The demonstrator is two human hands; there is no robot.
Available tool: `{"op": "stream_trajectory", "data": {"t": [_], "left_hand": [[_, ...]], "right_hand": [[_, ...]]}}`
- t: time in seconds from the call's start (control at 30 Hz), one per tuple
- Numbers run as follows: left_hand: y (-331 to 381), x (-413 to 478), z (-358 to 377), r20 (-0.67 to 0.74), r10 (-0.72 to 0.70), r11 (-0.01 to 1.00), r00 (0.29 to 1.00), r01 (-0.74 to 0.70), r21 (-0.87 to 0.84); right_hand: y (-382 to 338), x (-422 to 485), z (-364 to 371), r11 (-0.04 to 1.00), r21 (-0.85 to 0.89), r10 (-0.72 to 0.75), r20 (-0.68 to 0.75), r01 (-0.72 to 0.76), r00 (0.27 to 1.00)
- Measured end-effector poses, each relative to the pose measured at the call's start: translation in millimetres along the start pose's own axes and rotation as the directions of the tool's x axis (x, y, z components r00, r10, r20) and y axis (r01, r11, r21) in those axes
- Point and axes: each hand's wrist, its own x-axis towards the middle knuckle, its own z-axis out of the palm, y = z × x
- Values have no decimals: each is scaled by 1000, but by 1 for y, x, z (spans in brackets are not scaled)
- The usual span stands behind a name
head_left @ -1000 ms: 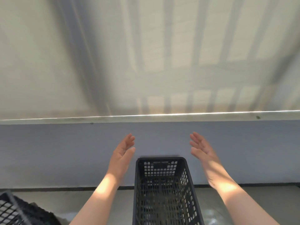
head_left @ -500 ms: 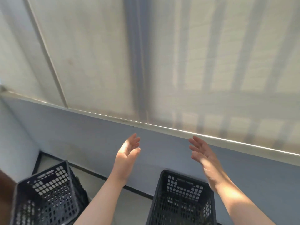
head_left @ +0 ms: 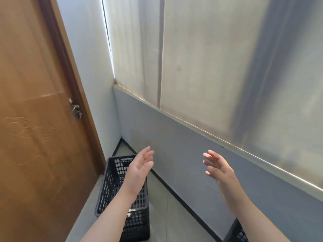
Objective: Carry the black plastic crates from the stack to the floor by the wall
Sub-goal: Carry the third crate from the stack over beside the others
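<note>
A stack of black perforated plastic crates stands on the floor in the corner, between the door and the blue wall. My left hand hovers above it, palm turned inward, fingers apart, holding nothing. My right hand is raised to the right at the same height, also empty with fingers spread. Another black crate shows only as a corner at the bottom right, against the wall and partly behind my right forearm.
A brown wooden door with a metal latch fills the left side. The blue lower wall runs diagonally under a pale ledge and frosted panels. Grey floor tiles lie between the crates.
The view has swung left: the door has come into sight, the stack now lies under my left hand, and the single crate has slid to the bottom right. Both hands stay empty and raised.
</note>
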Motion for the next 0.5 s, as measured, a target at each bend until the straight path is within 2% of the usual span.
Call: {"op": "stream_trajectory", "data": {"t": [0.3,0.5], "left_hand": [[-30,5,-180,-147,-40,997,988,48,54],[-56,19,-256,-195,-55,993,979,75,92]], "right_hand": [[-4,54,199,1000,27,-11,155,6,988],[-3,77,273,999,29,13,192,-19,981]]}}
